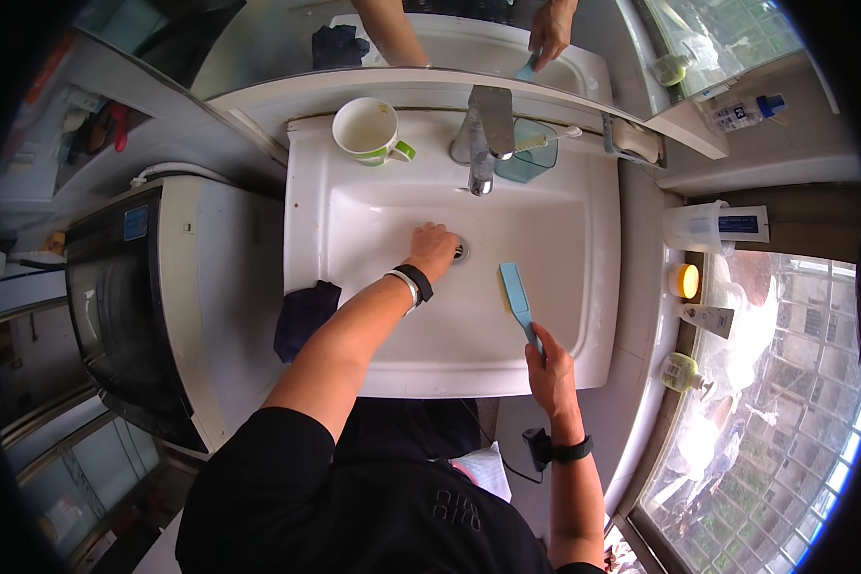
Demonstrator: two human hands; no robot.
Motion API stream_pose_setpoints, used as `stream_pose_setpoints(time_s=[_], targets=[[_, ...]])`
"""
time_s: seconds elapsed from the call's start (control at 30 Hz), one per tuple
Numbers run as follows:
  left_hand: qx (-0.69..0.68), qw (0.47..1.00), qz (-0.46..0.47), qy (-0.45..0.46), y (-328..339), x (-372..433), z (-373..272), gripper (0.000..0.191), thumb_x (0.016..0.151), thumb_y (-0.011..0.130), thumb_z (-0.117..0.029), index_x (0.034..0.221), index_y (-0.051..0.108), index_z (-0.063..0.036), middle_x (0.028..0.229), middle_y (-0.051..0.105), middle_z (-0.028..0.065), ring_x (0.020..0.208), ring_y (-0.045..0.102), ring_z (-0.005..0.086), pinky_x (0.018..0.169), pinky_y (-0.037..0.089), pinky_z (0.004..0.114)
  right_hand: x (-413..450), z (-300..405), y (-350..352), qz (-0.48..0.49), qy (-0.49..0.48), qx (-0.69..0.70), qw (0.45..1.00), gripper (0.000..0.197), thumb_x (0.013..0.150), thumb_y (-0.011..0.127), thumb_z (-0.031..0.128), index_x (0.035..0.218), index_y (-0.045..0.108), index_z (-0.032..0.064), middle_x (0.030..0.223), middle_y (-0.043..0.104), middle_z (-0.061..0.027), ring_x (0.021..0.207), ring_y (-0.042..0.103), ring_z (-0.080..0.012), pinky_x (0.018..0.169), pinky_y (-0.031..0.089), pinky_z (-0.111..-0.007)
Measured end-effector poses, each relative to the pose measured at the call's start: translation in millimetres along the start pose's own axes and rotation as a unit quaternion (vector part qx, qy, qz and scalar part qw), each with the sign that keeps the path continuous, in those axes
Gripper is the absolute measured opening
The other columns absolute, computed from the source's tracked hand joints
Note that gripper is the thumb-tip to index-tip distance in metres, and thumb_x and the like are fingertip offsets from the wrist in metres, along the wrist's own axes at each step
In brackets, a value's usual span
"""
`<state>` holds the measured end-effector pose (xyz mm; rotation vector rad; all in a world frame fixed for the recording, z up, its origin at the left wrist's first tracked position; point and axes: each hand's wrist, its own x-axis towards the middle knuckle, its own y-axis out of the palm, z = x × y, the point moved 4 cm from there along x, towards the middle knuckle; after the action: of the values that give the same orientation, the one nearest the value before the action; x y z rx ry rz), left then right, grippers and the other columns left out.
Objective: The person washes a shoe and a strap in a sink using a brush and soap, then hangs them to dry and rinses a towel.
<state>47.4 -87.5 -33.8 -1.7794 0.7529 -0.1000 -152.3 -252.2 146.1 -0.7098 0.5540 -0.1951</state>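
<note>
My right hand (551,364) grips the handle of a light-blue scrub brush (515,290) above the right part of the white ceramic washbasin (359,337). The brush's pale bristles face left. Low in the basin, my left hand (433,248) is at the metal drain (460,251) and covers part of it. Its fingers are bent, and their undersides are hidden, so whether they hold anything does not show. A chrome faucet (482,143) stands behind the drain, with no water visible from its spout.
A white and green mug (367,133) and a teal cup (531,161) with a toothbrush stand on the back ledge. Dark cloth (305,319) drapes over the left rim. A soap dish (635,140) sits at back right. Bottles and tubes line the windowsill (678,323); a washing machine (179,301) adjoins the left.
</note>
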Motion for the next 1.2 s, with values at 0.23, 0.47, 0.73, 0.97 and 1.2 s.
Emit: stream_pose_setpoints(time_s=[0.23,0.47,0.73,0.97,1.2], targets=[[-0.030,0.999,-0.030,-0.004,-5.7,-4.3,0.8,0.012,0.084,0.062,-0.014,0.092,0.071,-0.0128,0.094,0.064,0.0112,0.098,0.057,0.0315,0.083,0.043,0.044,26.3,5.6,15.6,-0.033,-0.126,-0.058,0.990,0.029,0.085,0.058,0.007,0.114,0.059,0.0024,0.087,0.064,-0.0209,0.079,0.062,-0.0408,0.068,0.050,-0.044],[-0.142,0.984,-0.098,-0.046,-47.2,-33.4,19.1,0.017,0.084,0.064,-0.013,0.099,0.067,-0.0059,0.096,0.062,0.0143,0.095,0.059,0.0325,0.080,0.046,0.044,55.3,65.9,24.1,-0.052,-0.227,-0.001,0.973,0.032,0.086,0.056,0.003,0.118,0.059,0.0025,0.086,0.063,-0.0202,0.076,0.061,-0.0383,0.067,0.049,-0.041],[-0.469,0.777,-0.398,-0.133,-139.0,-72.9,56.4,0.028,0.083,0.070,-0.012,0.104,0.056,-0.0013,0.082,0.062,0.0075,0.071,0.060,0.0150,0.065,0.050,0.029,120.0,126.9,70.4,-0.124,-0.281,-0.055,0.950,0.034,0.090,0.053,0.009,0.123,0.058,0.0094,0.081,0.062,-0.0200,0.073,0.061,-0.0396,0.065,0.049,-0.047],[-0.845,0.507,-0.144,-0.092,-152.8,-22.9,11.0,0.036,0.090,0.065,-0.030,0.117,0.050,-0.0113,0.097,0.057,0.0061,0.085,0.060,0.0175,0.076,0.052,0.034,152.2,126.7,86.9,-0.082,-0.258,-0.078,0.960,0.034,0.090,0.053,0.014,0.123,0.059,0.0117,0.082,0.064,-0.0228,0.075,0.062,-0.0407,0.066,0.050,-0.049],[-0.844,0.497,-0.156,-0.125,-153.1,-30.0,25.8,0.029,0.095,0.056,-0.039,0.100,0.051,-0.0111,0.096,0.054,0.0048,0.084,0.058,0.0182,0.076,0.051,0.036,127.2,124.5,85.0,-0.064,-0.263,-0.092,0.958,0.035,0.088,0.055,0.011,0.123,0.059,0.0103,0.082,0.064,-0.0222,0.077,0.062,-0.0406,0.066,0.050,-0.048]])
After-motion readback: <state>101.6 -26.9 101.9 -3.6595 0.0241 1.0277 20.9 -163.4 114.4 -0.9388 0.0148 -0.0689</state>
